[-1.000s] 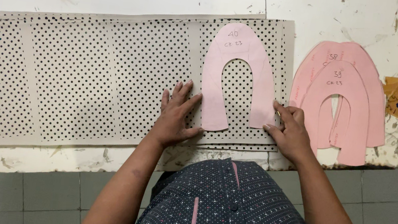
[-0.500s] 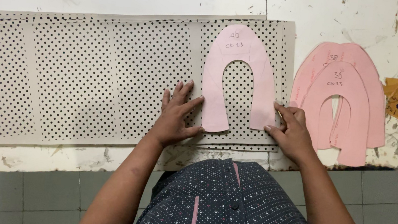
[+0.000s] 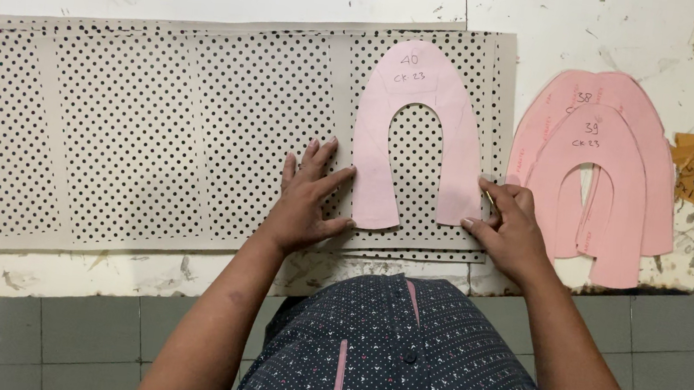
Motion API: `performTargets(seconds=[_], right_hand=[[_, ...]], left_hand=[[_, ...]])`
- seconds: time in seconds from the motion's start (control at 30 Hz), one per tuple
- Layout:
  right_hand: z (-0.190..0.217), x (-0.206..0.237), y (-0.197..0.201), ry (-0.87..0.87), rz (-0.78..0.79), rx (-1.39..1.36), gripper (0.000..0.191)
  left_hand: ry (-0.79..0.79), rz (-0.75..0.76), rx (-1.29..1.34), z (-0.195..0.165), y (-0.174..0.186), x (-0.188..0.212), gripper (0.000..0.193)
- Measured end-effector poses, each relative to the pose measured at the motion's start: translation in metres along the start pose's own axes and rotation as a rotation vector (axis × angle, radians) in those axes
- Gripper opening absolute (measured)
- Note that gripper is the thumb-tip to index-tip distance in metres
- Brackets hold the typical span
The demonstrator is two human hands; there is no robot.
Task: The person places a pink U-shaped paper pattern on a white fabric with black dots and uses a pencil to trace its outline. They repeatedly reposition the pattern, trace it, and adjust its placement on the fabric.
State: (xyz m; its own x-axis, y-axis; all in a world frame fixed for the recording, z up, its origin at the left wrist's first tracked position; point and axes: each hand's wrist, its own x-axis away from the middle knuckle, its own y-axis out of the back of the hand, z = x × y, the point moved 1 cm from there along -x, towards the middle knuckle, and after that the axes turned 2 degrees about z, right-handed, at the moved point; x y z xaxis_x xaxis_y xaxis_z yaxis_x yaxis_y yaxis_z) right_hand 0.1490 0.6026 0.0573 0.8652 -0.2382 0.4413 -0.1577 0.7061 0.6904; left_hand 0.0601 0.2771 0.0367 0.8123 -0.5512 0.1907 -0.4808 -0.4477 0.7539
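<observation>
Hands flank a pink horseshoe-shaped paper pattern [image 3: 415,133] lying on a perforated beige sheet [image 3: 152,127], the left hand [image 3: 306,203] spread flat with fingers splayed at its left leg, the right hand [image 3: 512,229] loosely curled, fingertips pressing its right leg, neither gripping.

Left hand [image 3: 304,200], right hand [image 3: 512,229] flat at pink horseshoe template [image 3: 415,133] legs on perforated sheet [image 3: 152,127].

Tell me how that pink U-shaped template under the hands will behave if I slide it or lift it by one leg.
The pink template looks thin and flat, so it is probably light and would slide easily on the perforated sheet. Its two narrow legs would likely droop if lifted by one. Both the left hand and right hand touch its legs.
</observation>
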Motion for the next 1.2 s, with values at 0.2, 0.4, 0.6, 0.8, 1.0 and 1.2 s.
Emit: performTargets(seconds=[0.2,0.4,0.6,0.8,1.0,1.2], right_hand=[[0.002,-0.002,-0.001,-0.002,0.006,0.02,0.076],[0.001,-0.003,-0.001,-0.009,0.007,0.011,0.076],[-0.008,-0.005,-0.003,0.033,-0.011,0.012,0.075],[-0.02,-0.008,-0.007,0.133,-0.056,0.002,0.07],[-0.024,-0.009,-0.009,0.09,-0.042,-0.039,0.07],[-0.015,-0.009,-0.008,0.077,-0.06,-0.025,0.071]], left_hand=[[0.006,-0.007,0.001,0.001,-0.001,0.0,0.083],[0.012,-0.003,0.007,0.002,-0.001,-0.001,0.084],[0.003,-0.026,0.006,0.001,-0.001,-0.001,0.083],[-0.019,-0.036,-0.006,0.004,-0.004,-0.001,0.083],[-0.025,-0.055,0.013,0.006,-0.008,-0.002,0.08],[-0.001,-0.057,-0.033,0.004,-0.011,-0.003,0.081]])
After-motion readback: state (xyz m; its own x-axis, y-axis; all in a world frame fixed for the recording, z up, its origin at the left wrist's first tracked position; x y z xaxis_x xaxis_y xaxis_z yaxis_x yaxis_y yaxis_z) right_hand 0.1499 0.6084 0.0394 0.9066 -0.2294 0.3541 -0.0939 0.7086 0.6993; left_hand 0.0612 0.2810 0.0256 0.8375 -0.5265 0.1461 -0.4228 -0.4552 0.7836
